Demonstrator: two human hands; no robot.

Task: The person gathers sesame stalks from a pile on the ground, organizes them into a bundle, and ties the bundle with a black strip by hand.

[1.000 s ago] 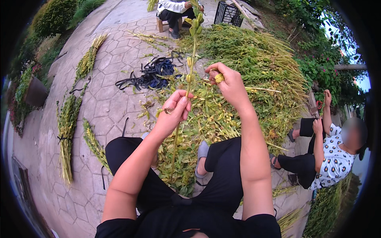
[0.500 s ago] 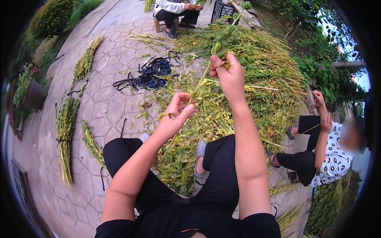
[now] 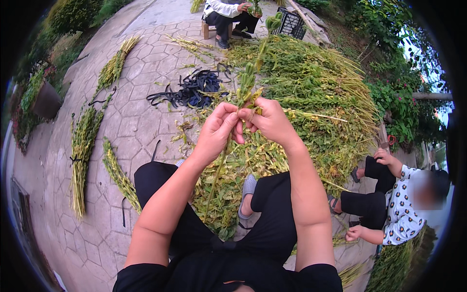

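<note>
A green sesame stalk (image 3: pixel 247 78) with plump pods near its top stands tilted in front of me, its bare lower stem running down between my knees. My left hand (image 3: pixel 216 130) pinches the stem just below the pods. Right beside it, my right hand (image 3: pixel 273 122) is closed on the same stalk, with yellowed leaves by its fingers; the exact grip is partly hidden. Below both hands spreads a heap of stripped green and yellow leaves (image 3: pixel 260 153).
Many cut stalks (image 3: pixel 321 82) lie piled ahead right. Dark straps (image 3: pixel 194 88) lie tangled on the paving, left of the pile. Tied bundles (image 3: pixel 83 151) lie at left. One co-worker (image 3: pixel 404 204) sits at right, another (image 3: pixel 228 19) at the far side near a black crate (image 3: pixel 290 23).
My right hand has come down the stalk to meet my left hand, and the stalk stands more upright. At right, the co-worker's hands have moved apart, one lower.
</note>
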